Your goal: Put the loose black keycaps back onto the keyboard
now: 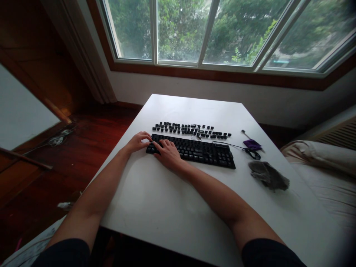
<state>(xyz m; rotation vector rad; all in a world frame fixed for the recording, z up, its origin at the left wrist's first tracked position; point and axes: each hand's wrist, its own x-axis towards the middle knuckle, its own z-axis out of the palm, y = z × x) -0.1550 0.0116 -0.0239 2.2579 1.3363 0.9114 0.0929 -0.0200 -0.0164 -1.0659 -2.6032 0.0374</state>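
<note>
A black keyboard (204,152) lies at a slight slant across the white table. At its left end, my left hand (138,142) has thumb and fingers drawn together in a pinch against the edge keys. Whatever is between those fingertips is too small and dark to make out. My right hand (169,154) rests over the keyboard's left part, fingers stretched out and apart, the index finger reaching toward the left fingertips. Just behind the keyboard, loose black keycaps (174,128) stand in several rows on the table.
The white table (167,207) stands below a window. To the keyboard's right lie its coiled cable (253,154), a purple cloth (251,144), a thin stick-like tool (243,131) and a crumpled grey cloth (268,175). A cushioned seat (319,159) stands beyond the right edge.
</note>
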